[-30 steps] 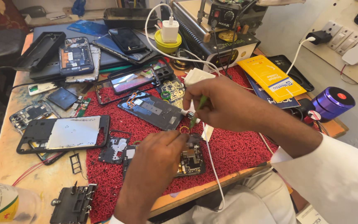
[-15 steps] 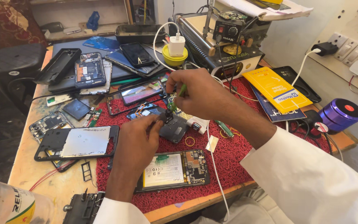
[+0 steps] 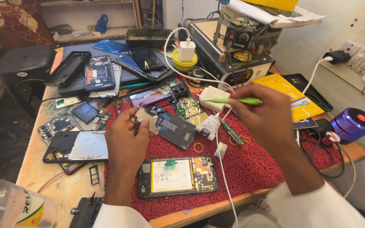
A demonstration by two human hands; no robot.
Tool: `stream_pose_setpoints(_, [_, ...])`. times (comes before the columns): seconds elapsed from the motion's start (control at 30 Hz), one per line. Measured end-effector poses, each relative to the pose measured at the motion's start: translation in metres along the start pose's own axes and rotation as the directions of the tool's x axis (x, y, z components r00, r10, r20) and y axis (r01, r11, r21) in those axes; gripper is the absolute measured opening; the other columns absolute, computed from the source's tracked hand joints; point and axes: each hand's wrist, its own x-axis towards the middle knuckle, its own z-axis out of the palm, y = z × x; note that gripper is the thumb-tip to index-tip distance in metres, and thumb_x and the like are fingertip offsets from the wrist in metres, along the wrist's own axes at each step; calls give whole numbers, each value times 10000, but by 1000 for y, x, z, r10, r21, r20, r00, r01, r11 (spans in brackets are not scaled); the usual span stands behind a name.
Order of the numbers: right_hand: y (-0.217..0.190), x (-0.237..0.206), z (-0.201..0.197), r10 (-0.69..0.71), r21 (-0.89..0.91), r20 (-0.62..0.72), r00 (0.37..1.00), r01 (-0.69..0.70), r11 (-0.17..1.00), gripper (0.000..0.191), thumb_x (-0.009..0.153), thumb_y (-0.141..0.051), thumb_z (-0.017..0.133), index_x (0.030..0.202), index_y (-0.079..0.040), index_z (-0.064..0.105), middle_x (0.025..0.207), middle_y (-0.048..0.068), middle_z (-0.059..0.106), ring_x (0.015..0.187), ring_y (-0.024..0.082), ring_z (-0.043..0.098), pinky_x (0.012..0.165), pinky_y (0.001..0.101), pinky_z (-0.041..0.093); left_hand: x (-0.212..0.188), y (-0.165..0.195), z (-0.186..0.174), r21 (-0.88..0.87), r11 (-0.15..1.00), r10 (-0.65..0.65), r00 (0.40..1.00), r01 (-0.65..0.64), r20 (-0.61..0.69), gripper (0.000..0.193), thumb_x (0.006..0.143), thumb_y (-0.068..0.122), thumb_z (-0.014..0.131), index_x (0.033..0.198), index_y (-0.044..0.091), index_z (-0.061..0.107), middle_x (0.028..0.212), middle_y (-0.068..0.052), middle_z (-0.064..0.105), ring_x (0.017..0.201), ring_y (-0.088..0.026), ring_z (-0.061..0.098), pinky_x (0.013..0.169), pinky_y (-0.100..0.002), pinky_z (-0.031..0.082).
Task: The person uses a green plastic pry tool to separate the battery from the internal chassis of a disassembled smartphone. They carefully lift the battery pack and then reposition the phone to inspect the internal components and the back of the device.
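Crowding the bench (image 3: pixel 43 169) are phone parts on and around a red mat (image 3: pixel 250 169): an opened phone (image 3: pixel 176 176) with its battery and boards bared lies at 6 o'clock of the left hand (image 3: pixel 125 141), a dark back cover (image 3: pixel 178 131) sits just beside that hand at 3 o'clock, and a frame with a pale panel (image 3: pixel 77 147) lies at 9 o'clock off the mat. A white charger cable (image 3: pixel 222 169) runs down across the mat between the two hands, past a small white plug block (image 3: pixel 210 126) and a green-handled screwdriver (image 3: pixel 232 133) lying flat. The left hand, forearm rising from the lower edge, has its grip pinching a small grey metal plate (image 3: pixel 146 119), held tilted above the mat. The right hand (image 3: pixel 267 116) comes in from 4 o'clock, knuckles up, its grip pressed around a green tool (image 3: pixel 233 101) that points level toward 9 o'clock, over the white block. At 12 o'clock a yellow round tub (image 3: pixel 184 65) has a white charger (image 3: pixel 186 50) resting on top; a purple cylinder (image 3: pixel 353 124) stands at the far right.
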Motion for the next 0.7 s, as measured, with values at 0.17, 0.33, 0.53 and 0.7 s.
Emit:
stream_pose_setpoints(0.17, [13,-38,-12,105,-391,79,991,-66,918,106,802,-98,807,879,-44,757,895,117,752,887,293,715,820,398,546,-8,7,2,430,903,12,1000,-2,-20,608,818,53,763,1364,-55,520,1086,-237,675,940,-358,696,846,-455,546])
stream_pose_setpoints(0.33, [18,-76,-11,-59,-329,94,994,87,940,146,787,-100,777,915,-45,733,1039,132,736,1071,325,672,946,428,516,-38,23,0,607,765,277,961,-216,-7,628,812,144,776,1329,-97,513,1380,-300,504,1195,-438,525,977,-492,466])
stream_pose_setpoints(0.53, [10,-120,1,-125,-102,302,945,162,981,329,771,-206,819,1051,-60,725,1143,126,717,1162,319,647,1032,461,466,-83,21,-19,426,762,198,802,-488,563,913,752,304,854,1459,-22,377,1407,-267,472,1391,-456,431,1106,-631,232])
stream_pose_setpoints(0.7, [14,-142,14,-56,-115,351,935,102,988,416,742,-244,838,1099,-62,725,1237,145,676,1208,332,606,1011,446,470,-83,13,-18,388,771,134,725,-505,676,1082,717,343,889,1507,-45,260,1412,-277,463,1393,-443,386,1157,-666,117])
